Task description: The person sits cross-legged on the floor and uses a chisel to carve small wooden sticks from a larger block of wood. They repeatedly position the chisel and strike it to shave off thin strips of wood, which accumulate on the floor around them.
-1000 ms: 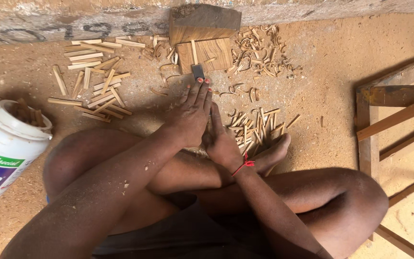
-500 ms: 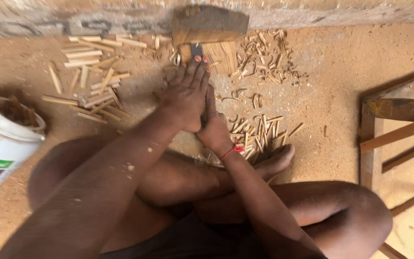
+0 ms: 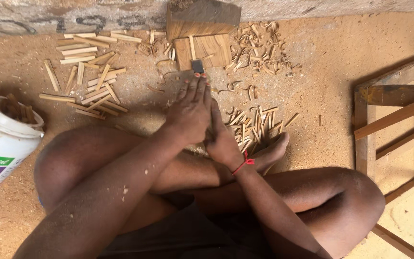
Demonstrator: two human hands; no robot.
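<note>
sitting cross-legged on the sandy ground [image 3: 322, 86], both hands out in front over the legs. left hand [image 3: 190, 112] and right hand [image 3: 222, 139] pressed close together, palm toward palm, fingers pointing away toward the wall [image 3: 73, 14]. closed around a small flat blade [image 3: 197, 66], its dark grey tip poking out past the fingertips. held that way likely to keep the blade steady and push with both arms at once. hard to tell which hand does most of the gripping, since the left covers the right. blade tip just at the near edge of a small wood block [image 3: 204, 50], with a bigger dark block [image 3: 202, 17] right behind it against the wall, likely as a stop so nothing slides away. thin curly shavings [image 3: 259, 45] spread to the right of the blocks, close to where cutting happens. a pile of long flat sticks [image 3: 85, 72] off to the left, well apart from the hands. a second bunch of thin sticks [image 3: 255, 127] just beside the right hand and the bare foot [image 3: 274, 151], easy to reach. white bucket [image 3: 1, 144] near the left knee with more sticks inside. red string [image 3: 243, 164] tied on the right wrist. wooden frame [image 3: 398, 124] lying at the far right, not touched.
</note>
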